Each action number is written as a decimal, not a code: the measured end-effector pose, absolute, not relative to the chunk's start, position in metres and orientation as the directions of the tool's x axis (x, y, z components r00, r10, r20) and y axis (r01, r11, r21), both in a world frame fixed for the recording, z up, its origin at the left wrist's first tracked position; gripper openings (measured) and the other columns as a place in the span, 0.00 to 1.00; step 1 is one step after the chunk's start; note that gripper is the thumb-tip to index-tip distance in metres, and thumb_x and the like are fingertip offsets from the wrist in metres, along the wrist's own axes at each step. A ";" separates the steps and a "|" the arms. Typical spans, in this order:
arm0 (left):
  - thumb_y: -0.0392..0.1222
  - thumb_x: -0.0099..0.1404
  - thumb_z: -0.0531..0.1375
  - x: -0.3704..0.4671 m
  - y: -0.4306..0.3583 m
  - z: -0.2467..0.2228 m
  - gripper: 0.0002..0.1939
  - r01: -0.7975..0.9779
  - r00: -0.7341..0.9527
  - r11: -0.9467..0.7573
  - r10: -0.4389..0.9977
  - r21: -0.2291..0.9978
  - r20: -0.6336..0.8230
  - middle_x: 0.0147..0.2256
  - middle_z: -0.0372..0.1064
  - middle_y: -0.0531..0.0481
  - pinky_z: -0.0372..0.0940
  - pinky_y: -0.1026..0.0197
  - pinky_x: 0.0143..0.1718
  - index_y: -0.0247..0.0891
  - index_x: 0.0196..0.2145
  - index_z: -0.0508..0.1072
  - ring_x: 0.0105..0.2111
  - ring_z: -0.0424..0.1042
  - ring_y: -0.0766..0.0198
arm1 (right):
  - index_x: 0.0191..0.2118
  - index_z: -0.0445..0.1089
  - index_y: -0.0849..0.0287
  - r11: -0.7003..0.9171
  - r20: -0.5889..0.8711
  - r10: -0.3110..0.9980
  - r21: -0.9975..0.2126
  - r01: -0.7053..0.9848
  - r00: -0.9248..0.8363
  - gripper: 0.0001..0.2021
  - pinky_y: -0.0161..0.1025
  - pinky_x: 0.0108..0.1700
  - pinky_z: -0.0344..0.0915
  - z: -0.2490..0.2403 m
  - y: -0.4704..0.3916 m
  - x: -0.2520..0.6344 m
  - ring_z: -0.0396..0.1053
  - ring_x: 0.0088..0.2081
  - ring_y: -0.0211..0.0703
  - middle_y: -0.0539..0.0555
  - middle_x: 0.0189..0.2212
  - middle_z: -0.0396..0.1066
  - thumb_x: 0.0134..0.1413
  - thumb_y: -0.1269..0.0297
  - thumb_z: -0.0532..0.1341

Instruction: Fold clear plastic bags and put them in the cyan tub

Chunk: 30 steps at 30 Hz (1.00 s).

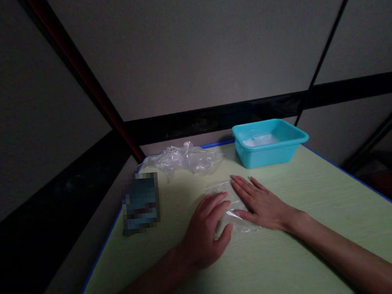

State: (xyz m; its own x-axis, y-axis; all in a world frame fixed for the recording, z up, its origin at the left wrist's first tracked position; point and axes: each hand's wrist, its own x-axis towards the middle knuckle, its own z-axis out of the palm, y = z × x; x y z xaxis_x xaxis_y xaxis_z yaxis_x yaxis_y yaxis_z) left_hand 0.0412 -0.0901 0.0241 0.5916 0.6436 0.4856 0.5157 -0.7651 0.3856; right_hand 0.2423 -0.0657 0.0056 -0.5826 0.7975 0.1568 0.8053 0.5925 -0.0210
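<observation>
A clear plastic bag lies flat on the pale green table, partly covered by both hands. My right hand rests flat on its right side, fingers stretched out. Over the bag's left side is my left hand, its fingers loosely curved and apart with nothing gripped. Whether the left fingertips press on the plastic I cannot tell.
Crumpled clear plastic lies at the table's back left. A turquoise basin with something white inside stands at the back right. A blurred-out dark item sits near the left edge. Panelled walls rise behind.
</observation>
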 end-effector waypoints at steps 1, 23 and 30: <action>0.33 0.54 0.53 0.041 -0.090 0.025 0.18 0.501 0.591 -0.777 0.629 0.381 0.505 0.50 0.59 0.40 0.51 0.48 0.52 0.33 0.45 0.63 0.51 0.57 0.55 | 0.59 0.42 0.71 0.591 0.156 0.799 -0.024 0.806 -0.581 0.37 0.52 0.57 0.42 0.006 -0.066 0.242 0.37 0.60 0.50 0.65 0.59 0.39 0.54 0.43 0.40; 0.31 0.53 0.52 0.039 -0.089 0.022 0.13 0.315 0.581 -0.862 0.506 0.398 0.637 0.22 0.66 0.54 0.58 0.53 0.44 0.38 0.38 0.64 0.26 0.66 0.65 | 0.59 0.43 0.70 0.576 0.172 0.812 -0.075 0.814 -0.558 0.37 0.51 0.57 0.42 0.007 -0.067 0.242 0.39 0.59 0.49 0.64 0.59 0.41 0.54 0.43 0.39; 0.31 0.52 0.52 0.037 -0.089 0.024 0.15 0.238 0.613 -0.905 0.421 0.351 0.669 0.26 0.67 0.51 0.59 0.52 0.42 0.37 0.39 0.62 0.28 0.66 0.63 | 0.59 0.42 0.71 0.574 0.132 0.816 -0.066 0.816 -0.563 0.37 0.51 0.57 0.42 0.008 -0.065 0.241 0.38 0.60 0.49 0.65 0.59 0.40 0.54 0.43 0.39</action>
State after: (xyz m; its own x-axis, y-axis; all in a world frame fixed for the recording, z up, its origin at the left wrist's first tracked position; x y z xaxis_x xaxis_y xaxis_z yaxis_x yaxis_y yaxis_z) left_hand 0.0372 -0.0892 0.0245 0.6128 0.4207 0.6689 0.2383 -0.9055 0.3512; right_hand 0.2415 -0.0654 0.0083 -0.5633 0.8156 0.1323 0.8159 0.5743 -0.0663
